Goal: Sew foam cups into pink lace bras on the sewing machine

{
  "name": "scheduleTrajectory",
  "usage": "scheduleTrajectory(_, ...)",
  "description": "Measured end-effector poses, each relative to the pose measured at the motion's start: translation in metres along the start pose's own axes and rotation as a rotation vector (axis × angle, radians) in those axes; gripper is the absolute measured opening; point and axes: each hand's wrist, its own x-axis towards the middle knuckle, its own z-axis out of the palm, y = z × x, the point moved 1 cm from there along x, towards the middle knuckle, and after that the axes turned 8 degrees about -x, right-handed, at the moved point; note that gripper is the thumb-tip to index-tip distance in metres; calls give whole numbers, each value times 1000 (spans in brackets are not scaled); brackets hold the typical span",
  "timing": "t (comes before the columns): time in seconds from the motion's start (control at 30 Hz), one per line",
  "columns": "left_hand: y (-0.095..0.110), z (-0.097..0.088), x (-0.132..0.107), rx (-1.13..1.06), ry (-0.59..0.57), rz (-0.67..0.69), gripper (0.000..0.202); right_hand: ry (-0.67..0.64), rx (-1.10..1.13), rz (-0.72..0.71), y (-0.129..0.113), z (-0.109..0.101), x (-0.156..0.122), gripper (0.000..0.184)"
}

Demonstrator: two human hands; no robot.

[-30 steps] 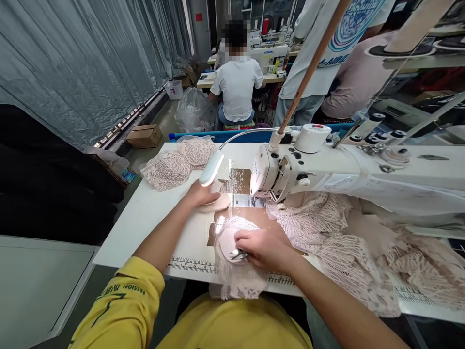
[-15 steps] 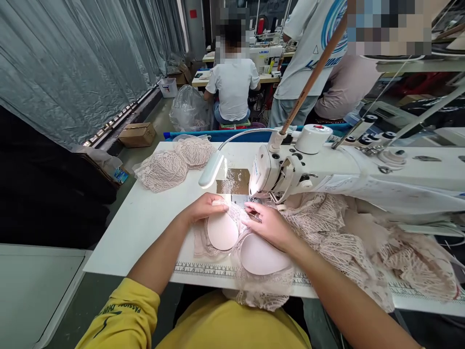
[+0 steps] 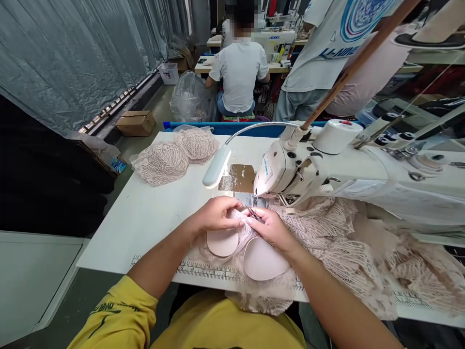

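A pale pink lace bra (image 3: 267, 259) lies in front of me with its two smooth moulded cups facing up. Its lower lace hangs over the table's front edge. My left hand (image 3: 218, 214) is closed on the lace at the upper edge, above the left cup. Touching the same lace from the other side, my right hand (image 3: 274, 229) has its fingers closed round small dark metal thread snips (image 3: 254, 214). Both hands meet just in front of the sewing machine's (image 3: 279, 169) needle area. Part of the lace is hidden under the fingers.
Finished-looking lace cups (image 3: 163, 162) lie at the table's back left. A heap of pink lace (image 3: 327, 232) fills the right, under the machine arm. A lamp (image 3: 217, 167) on a bendy neck hangs over the bed. A printed ruler (image 3: 207, 270) runs along the front edge. People sit and stand beyond.
My left hand has moved right, closing in on my right hand, and the lace between them is bunched up. The snips show more clearly now. The view has shifted slightly.
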Motion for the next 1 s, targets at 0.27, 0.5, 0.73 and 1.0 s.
scheduleTrajectory(0.27, -12, 5, 4, -397, -163, -192, 29, -26, -97, -6, 5, -13, -6, 39)
scheduleTrajectory(0.5, -14, 7, 3, -473, -175, -256, 29, -52, -143, 10, 2, -16, -6, 29)
scheduleTrajectory(0.73, -12, 8, 3, -482, -188, -282, 30, -30, -195, -32, -8, -8, -5, 17)
scheduleTrajectory(1.0, -11, 9, 2, -451, -180, -259, 32, 42, -198, -23, -9, -6, -4, 18)
